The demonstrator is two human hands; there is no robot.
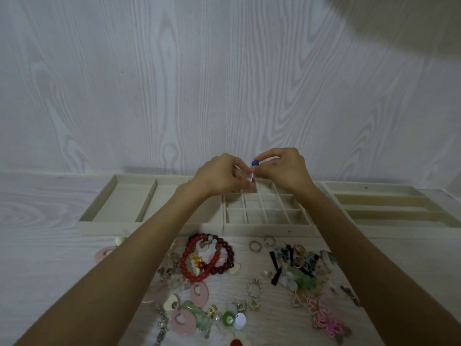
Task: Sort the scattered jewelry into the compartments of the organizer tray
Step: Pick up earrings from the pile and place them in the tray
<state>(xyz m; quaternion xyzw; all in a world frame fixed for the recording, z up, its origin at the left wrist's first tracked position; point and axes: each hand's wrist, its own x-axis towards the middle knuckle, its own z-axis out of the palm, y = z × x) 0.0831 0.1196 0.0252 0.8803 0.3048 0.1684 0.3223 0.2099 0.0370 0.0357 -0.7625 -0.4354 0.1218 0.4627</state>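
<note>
Both hands are raised together above the back of the cream organizer tray (269, 229), over its grid of small compartments. My right hand (282, 169) pinches a small blue bead (254, 163) between thumb and finger. My left hand (222, 176) pinches a small clear piece with a red tip (252, 178) just below that bead. The two pieces nearly touch; whether they are joined is too small to tell. Scattered jewelry lies on the table in front of the tray: red bead bracelets (207, 255), silver rings (255, 245) and pink discs (199, 292).
A wide tray section with large compartments (119, 203) lies at the left. Another with long slots (389, 208) lies at the right. A tangle of dark and green pieces (296, 268) and a pink knot ornament (326, 318) lie at the front right. A wood-grain wall stands behind.
</note>
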